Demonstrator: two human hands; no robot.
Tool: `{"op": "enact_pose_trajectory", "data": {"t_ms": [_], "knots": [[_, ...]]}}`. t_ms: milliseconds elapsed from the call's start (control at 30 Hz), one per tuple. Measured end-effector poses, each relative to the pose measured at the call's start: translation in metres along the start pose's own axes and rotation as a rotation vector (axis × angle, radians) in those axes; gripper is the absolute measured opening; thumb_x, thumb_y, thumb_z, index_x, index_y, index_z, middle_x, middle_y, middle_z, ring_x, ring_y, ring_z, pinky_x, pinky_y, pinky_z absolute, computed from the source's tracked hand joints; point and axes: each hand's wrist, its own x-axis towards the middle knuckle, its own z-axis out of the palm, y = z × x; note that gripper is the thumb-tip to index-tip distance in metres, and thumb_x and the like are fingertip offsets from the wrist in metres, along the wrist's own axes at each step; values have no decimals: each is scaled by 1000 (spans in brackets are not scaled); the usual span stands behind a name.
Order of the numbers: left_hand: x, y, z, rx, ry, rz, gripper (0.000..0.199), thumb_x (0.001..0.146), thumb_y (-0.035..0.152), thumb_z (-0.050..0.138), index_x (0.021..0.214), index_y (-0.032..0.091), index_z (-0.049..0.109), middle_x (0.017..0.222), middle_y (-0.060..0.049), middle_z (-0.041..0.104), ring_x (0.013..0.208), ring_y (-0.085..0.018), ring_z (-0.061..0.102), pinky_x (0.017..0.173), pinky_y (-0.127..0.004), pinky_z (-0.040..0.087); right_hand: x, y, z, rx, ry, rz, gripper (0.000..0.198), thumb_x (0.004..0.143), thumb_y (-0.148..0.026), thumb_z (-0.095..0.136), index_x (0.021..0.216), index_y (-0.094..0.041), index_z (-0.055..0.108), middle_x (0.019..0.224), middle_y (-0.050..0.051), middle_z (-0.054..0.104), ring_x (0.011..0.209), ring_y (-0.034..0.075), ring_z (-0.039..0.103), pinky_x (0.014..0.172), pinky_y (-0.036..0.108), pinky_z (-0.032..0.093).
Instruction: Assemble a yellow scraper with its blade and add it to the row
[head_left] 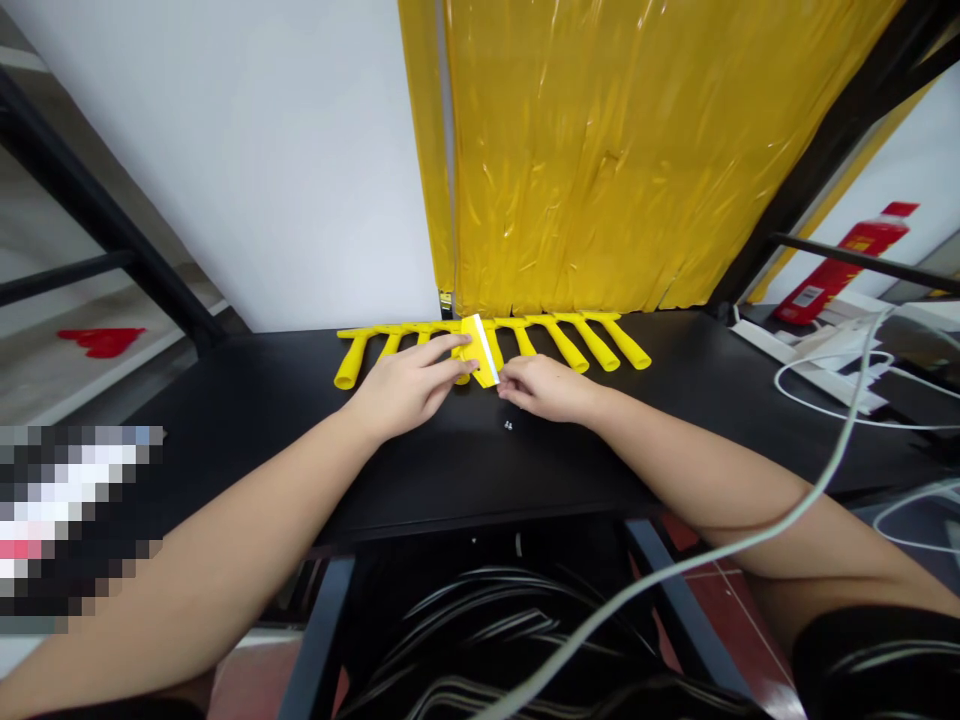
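"Yellow scraper (pixel 477 352), with a white strip (pixel 486 349) along one edge: where is it?"

"Just above or on the black bench (pixel 450 480), at the near side of the row of yellow T-shaped tools (pixel 564 346), roughly midway along that row. It sits at a slant and covers part of the row."

"And the hands?"

"The left hand (pixel 405 385) has its fingers narrowed on the scraper's left side, holding it. The right hand (pixel 546 388) has its fingers bunched tight against the strip's lower end; whether something small is pinched there, I can't tell."

"What's around the row?"

"Nearer the person than the row, a few tiny pale pieces (pixel 508 426) lie together. Yellow plastic sheeting (pixel 600 150) hangs behind the row, and a red bottle (pixel 844 262) is well to its right."
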Motion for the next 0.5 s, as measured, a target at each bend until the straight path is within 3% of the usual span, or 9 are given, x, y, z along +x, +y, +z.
{"op": "enact_pose_trajectory", "data": {"t_ms": [133,233,367,500], "knots": [[1,3,4,18,-30,-17,29,110,23,56,128,28,78,153,-7,69,113,-25,78,77,-35,62,-1,6,-5,239,239,67,8,98,-22,68,93,-18,72,89,5,71,76,17,62,74,32,50],[1,6,7,13,-34,2,28,111,24,56,129,27,77,153,-8,69,117,-26,78,80,-37,65,0,4,-3,365,250,27,9,95,-28,73,92,-19,74,88,5,69,78,18,61,72,32,50],[2,9,9,4,-37,12,28,111,24,56,129,26,77,153,-8,69,119,-27,77,83,-38,67,2,0,3,346,243,-48,7,93,-28,75,91,-21,76,93,4,63,80,18,59,74,33,51],[3,12,7,-1,-31,22,28,111,24,56,130,26,76,152,-9,69,119,-26,77,82,-37,67,3,-1,7,403,275,-16,13,92,-33,78,93,-22,71,98,4,58,79,16,58,67,31,50]]}}
